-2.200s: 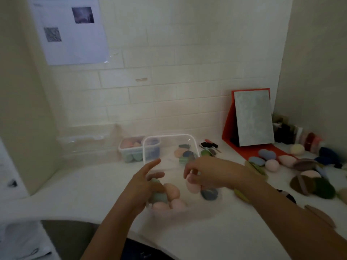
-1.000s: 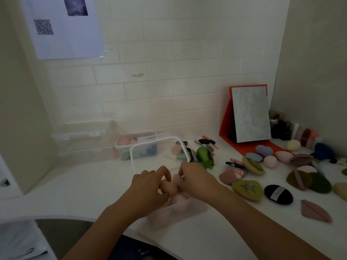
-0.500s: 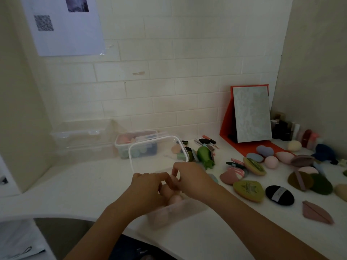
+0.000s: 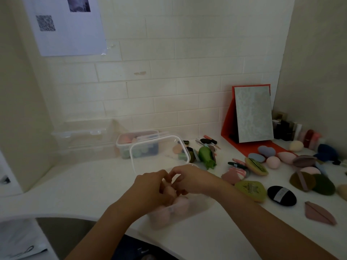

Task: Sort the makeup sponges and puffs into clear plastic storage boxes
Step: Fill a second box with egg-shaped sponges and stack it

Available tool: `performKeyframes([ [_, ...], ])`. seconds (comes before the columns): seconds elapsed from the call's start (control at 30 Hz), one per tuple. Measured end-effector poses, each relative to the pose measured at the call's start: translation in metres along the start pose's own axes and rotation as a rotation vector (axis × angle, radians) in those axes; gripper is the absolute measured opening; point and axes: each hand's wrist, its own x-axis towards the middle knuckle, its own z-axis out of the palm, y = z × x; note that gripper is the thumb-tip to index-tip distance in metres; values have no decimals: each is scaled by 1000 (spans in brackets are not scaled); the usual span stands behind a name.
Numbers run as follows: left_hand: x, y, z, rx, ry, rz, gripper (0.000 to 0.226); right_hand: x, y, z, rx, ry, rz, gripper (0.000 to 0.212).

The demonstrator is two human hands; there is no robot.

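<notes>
Left hand (image 4: 150,186) nearer right hand (image 4: 191,182), one sponge (image 4: 170,190)

Red-backed mirror (image 4: 253,114) leaning at right; QR-code sheet (image 4: 65,25) upper left.

a clear box (image 4: 197,210) sits open at the counter's front edge, holding rounded pink sponges (image 4: 181,205); its lid (image 4: 159,152) stands tilted behind. one top sponge (image 4: 170,190) is pinched between the left hand (image 4: 150,188) and the right hand (image 4: 195,182). a second box (image 4: 138,145) of mixed-colour sponges lies near the back wall. flat puffs (image 4: 250,190) lie scattered toward the right edge.
</notes>
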Motion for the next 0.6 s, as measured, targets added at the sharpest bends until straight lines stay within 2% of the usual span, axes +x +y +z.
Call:
performKeyframes([
  [0.13, 1, 0, -2, 89, 10, 104, 33, -3, -1, 0, -36, -16, 35, 32],
  [0.23, 1, -2, -5, 109, -17, 174, 23, -10, -5, -1, -103, -29, 65, 22],
  [0.33, 0, -3, -5, 134, 15, 142, 22, -24, -13, -8, -316, -49, 42, 33],
  [0.4, 1, -3, -5, 183, 27, 132, 25, -31, -15, -11, -349, -125, 54, 38],
  [0.47, 1, -3, -3, 214, 33, 125, 29, -31, -15, -12, -374, -154, 56, 36],
  [0.6, 3, -2, 1, 152, 66, 77, 27, -22, -14, -13, -377, -104, 37, 28],
])
